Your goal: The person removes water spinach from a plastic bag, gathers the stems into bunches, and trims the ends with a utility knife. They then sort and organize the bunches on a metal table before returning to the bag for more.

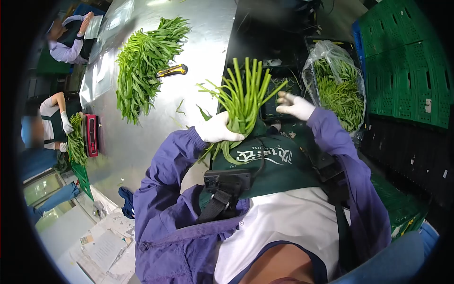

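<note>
A bunch of green leafy stems [246, 94] stands with its cut ends up in my left hand [220, 128], which wears a white glove and is wrapped round its lower part. To the right of the stems is my gloved right hand [295, 107], fingers bent and apart, with nothing in them. On the metal table [208, 52] to the left lies a big pile of the same greens [142, 71]. A yellow and black cutter knife [172, 70] rests at that pile's right edge. Loose leaves are scattered between the knife and my left hand.
A clear plastic bag of greens [338, 90] sits in a crate at the right. Green crates [406, 71] are stacked beyond it. Across the table, one person holds greens beside a red scale [91, 135]; another person [71, 40] is at the upper left.
</note>
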A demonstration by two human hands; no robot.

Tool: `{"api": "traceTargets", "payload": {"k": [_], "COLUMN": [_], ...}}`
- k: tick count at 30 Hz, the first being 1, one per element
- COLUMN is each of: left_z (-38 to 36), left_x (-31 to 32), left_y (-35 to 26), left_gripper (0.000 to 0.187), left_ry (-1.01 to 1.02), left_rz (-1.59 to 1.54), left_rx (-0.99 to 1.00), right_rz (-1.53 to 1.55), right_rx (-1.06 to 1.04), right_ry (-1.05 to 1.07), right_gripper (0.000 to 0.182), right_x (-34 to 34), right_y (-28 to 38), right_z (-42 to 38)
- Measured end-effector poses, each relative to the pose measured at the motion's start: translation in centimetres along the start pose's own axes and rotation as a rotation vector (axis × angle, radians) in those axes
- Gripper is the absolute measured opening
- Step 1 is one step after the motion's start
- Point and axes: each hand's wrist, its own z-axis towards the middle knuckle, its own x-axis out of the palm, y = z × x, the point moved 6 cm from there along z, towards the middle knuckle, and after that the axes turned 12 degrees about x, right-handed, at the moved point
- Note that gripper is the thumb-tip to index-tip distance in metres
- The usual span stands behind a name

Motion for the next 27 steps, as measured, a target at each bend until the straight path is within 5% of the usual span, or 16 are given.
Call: {"api": "traceTargets", "payload": {"k": [2,4,6,8,16,17,19,20,22,23,25,26,27], "left_z": [0.7,1.5,2.1,2.4,1.6,2.0,1.9,1.8,2.6,2.7,1.9,3.3,2.5], "left_x": [0.8,1.7,2.3,3.1,5.1,4.8,5.0,5.2,4.7,4.5,4.6,4.3,4.2], "left_y": [-0.1,-1.0,-0.3,-0.9,-3.8,-1.7,-1.7,-1.7,6.4,3.8,-0.7,4.5,1.3], "left_gripper": [0.056,0.052,0.051,0.049,0.039,0.044,0.046,0.049,0.052,0.062,0.064,0.067,0.065], "left_ry": [0.174,0.195,0.296,0.35,0.42,0.622,0.615,0.611,0.613,0.471,0.56,0.554,0.459], "left_rz": [0.305,0.488,0.862,0.901,1.105,0.952,0.927,0.905,0.844,0.837,0.906,0.862,0.806], "left_rx": [-0.077,0.113,0.067,0.075,0.287,-0.152,-0.021,0.109,0.12,0.216,0.062,0.143,0.099], "right_rz": [0.262,0.306,0.607,0.689,0.52,0.455,0.33,0.211,0.128,0.117,0.121,0.067,0.007], "right_rx": [-0.172,-0.364,-0.47,-0.452,-0.327,-0.319,-0.287,-0.303,-0.216,-0.288,-0.148,-0.216,-0.244], "right_ry": [0.278,0.342,0.455,0.539,0.645,0.652,0.627,0.637,0.69,0.663,0.687,0.598,0.581], "right_gripper": [0.094,0.105,0.112,0.108,0.083,0.072,0.045,0.045,0.088,0.085,0.079,0.068,0.058], "right_x": [3.6,4.4,5.0,4.9,8.4,8.8,9.7,10.0,10.5,10.6,11.0,11.2,11.2], "right_y": [1.2,5.9,8.7,10.5,15.6,15.8,16.6,16.3,16.2,16.7,16.4,17.5,18.2], "right_z": [0.5,-1.4,-2.3,-3.2,-4.8,-4.9,-5.8,-5.5,-5.8,-6.1,-6.2,-6.9,-7.5]}}
